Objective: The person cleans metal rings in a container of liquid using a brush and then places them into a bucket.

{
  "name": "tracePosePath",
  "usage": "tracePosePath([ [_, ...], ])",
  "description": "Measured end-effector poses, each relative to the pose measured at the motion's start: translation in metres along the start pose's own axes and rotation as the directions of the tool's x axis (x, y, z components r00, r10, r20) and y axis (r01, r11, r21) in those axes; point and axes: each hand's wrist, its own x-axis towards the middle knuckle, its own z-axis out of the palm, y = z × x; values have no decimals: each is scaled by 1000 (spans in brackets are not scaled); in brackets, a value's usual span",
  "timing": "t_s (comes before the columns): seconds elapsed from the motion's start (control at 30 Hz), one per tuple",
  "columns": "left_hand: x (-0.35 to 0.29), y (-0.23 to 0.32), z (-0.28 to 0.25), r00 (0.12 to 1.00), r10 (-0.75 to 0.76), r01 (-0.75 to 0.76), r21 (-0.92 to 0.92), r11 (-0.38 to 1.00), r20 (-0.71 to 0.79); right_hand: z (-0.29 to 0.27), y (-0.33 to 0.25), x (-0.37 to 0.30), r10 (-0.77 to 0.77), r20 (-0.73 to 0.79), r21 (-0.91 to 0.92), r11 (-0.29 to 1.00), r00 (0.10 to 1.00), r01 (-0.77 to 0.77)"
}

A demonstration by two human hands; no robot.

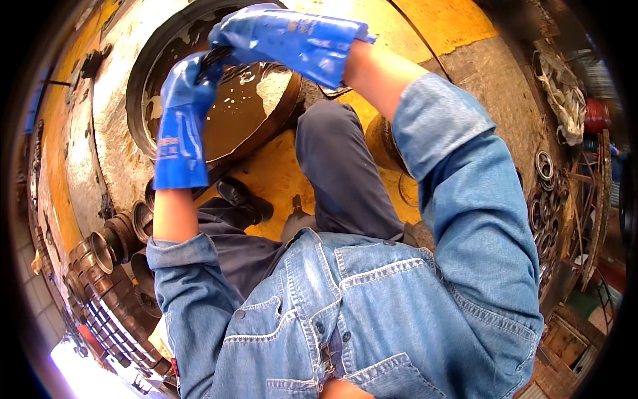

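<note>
Both of my hands wear long blue rubber gloves and meet above a wide round basin [137,110] of murky brown liquid. My left hand [189,83] is closed, its fingers curled around a small dark object [214,57]. From the right, my right hand [240,34] reaches across and closes on the same dark piece, touching the left glove. The gloves cover most of this piece, so its kind cannot be made out. Light patches of foam or glare show on the liquid below.
Several metal rings and cylindrical parts [103,249] line the left side. More metal rings [545,166] lie at the right, near a crumpled plastic bag [561,93]. A brown round container [384,143] stands beside my knee on the yellow-painted floor [279,176].
</note>
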Motion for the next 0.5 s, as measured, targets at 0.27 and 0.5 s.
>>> tracePosePath([
  [0.27,-82,-32,35,860,-418,458,-80,885,292,-110,27,-87,366,-74,-741,602,928,-297],
  [0.5,-108,-13,63,860,-424,423,66,904,285,-177,238,-224,623,-292,-716,361,726,-598],
])
